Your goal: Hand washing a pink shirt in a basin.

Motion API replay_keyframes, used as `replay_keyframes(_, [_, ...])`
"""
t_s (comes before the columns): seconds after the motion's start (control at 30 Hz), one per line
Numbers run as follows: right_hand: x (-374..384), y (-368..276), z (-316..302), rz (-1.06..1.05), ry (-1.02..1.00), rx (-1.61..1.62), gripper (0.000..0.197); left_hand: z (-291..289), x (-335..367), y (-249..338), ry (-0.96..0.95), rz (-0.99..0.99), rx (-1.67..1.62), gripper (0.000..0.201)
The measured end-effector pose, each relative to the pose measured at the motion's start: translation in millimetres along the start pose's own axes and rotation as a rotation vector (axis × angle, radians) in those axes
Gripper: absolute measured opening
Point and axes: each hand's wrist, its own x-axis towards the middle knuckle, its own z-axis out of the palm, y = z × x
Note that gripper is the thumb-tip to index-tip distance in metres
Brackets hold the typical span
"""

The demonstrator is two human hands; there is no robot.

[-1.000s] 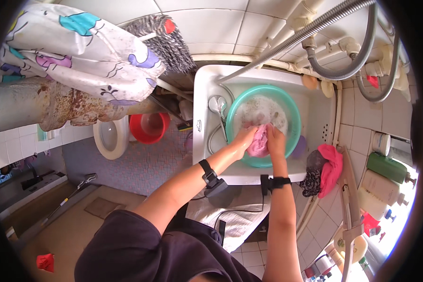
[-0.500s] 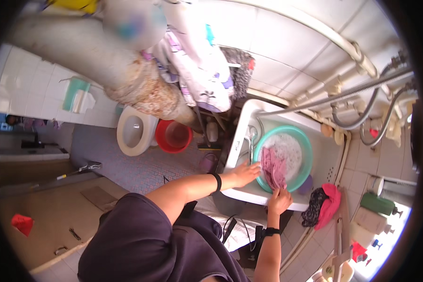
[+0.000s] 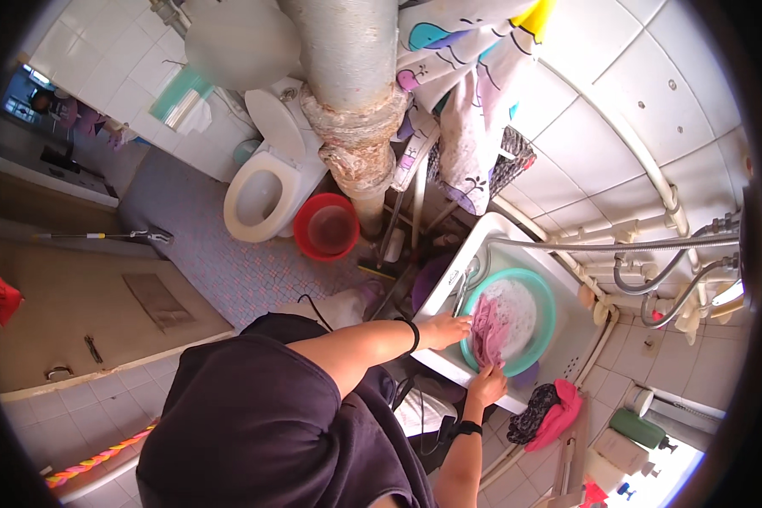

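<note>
A wet pink cloth [image 3: 488, 328] lies over the left part of a green basin [image 3: 549, 326], partly in foamy water [image 3: 521, 309]. The basin stands inside a white sink [image 3: 580, 326]. At the basin's left rim, my left hand [image 3: 445, 330] has its fingers closed at the cloth's left edge. My right hand [image 3: 486, 386] is closed on the cloth's lower end at the near rim. Part of the cloth is hidden in the hands and under the suds.
A metal faucet [image 3: 462, 296] rises left of the basin. Pink and black cloths [image 3: 557, 413] hang at the sink's near right corner, close to several bottles [image 3: 637, 427]. A red bucket [image 3: 326, 227], a toilet [image 3: 258, 199] and a thick pipe [image 3: 351, 76] stand farther left.
The whole view has turned, so the room appears shifted. Both hands stay at the cloth, which now looks narrower and more bunched between them.
</note>
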Motion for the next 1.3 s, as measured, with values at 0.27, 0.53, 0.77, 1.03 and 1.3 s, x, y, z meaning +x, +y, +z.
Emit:
replay_keyframes(0.27, [-1.1,4.5,3.2,0.010,0.012,0.011,0.029,6.3,-3.3,5.2,-0.023,-0.017,-0.011,0.060])
replay_keyframes(0.53, [-4.0,5.6,-0.5,0.041,-0.041,-0.051,0.035,-5.8,-3.0,8.9,-0.096,-0.016,-0.024,0.066])
replay_keyframes(0.77, [-0.9,-1.8,-2.3,0.020,0.008,-0.054,0.033,-6.5,-4.9,8.2,-0.073,-0.022,-0.022,0.066])
replay_keyframes(1.03, [-0.6,3.5,0.4,0.039,0.014,-0.063,0.031,-9.6,-4.4,11.6,-0.061,0.005,-0.012,0.064])
replay_keyframes(1.3, [0.0,-6.1,-10.0,0.078,-0.001,0.040,0.028,-6.4,-4.0,5.1,-0.095,-0.010,-0.054,0.068])
